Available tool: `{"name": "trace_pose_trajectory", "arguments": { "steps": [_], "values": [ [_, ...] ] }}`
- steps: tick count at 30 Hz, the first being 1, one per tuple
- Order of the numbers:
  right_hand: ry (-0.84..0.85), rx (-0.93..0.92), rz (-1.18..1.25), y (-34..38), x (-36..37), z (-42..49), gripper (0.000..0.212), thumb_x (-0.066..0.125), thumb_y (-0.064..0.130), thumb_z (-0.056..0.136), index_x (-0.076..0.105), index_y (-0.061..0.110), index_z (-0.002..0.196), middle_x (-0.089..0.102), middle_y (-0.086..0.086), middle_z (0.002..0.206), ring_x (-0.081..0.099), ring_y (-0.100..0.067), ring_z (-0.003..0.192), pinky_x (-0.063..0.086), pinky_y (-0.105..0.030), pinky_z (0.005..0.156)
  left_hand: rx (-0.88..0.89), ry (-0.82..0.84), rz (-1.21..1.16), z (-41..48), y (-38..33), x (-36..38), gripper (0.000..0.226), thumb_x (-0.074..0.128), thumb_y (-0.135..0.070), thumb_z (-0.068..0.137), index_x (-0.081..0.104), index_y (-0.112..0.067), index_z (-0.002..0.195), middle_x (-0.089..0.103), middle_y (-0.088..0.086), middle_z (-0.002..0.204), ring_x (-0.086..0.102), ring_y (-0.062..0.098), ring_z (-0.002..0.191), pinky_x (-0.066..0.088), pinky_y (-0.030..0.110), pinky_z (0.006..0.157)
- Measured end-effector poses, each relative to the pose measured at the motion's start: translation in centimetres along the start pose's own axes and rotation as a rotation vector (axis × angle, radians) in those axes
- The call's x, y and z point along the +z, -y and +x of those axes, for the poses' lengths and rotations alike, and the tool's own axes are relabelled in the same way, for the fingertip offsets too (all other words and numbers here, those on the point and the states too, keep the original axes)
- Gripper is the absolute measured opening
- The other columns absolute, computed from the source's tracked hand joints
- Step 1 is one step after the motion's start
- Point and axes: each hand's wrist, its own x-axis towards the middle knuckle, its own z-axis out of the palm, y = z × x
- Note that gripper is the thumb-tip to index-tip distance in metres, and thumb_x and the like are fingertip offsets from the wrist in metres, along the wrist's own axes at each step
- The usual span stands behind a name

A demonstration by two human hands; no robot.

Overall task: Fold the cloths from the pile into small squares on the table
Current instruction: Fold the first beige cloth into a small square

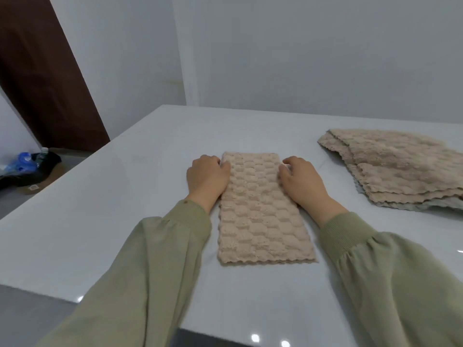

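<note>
Second fold coming up: the strip needs halving into a square.

On the glossy white surface (125, 196), the pile of beige fleecy cloths (400, 166) waits well apart at my right. The beige bumpy-textured cloth strip (258, 216) lies long and narrow before me. My left hand (206, 179) and right hand (303, 181) curl round its far corners. Next, I judge, I bring that end toward me, edges matched.

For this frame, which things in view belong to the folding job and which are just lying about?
Job: folded cloth, held at its side edges by left hand and right hand; pile of cloths; table.
Lying about: blue bottles and dark bag on the floor; brown door.
</note>
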Motion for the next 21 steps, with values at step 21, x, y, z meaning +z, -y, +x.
{"name": "trace_pose_trajectory", "arguments": {
  "steps": [21],
  "values": [
    [0.071,0.04,0.106,0.2,1.6,7.0,0.007,0.06,0.022,0.083,0.053,0.021,0.083,0.058,-0.002,0.096,0.053,-0.021,0.091,0.041,-0.031,0.075,-0.025,0.031,-0.482,4.5,-0.7,0.9,0.021,0.071,-0.02,0.079,0.051,-0.025,0.076,0.059,-0.008,0.078,0.055,0.013,0.074,0.046,0.027,0.068]
  ]
}}
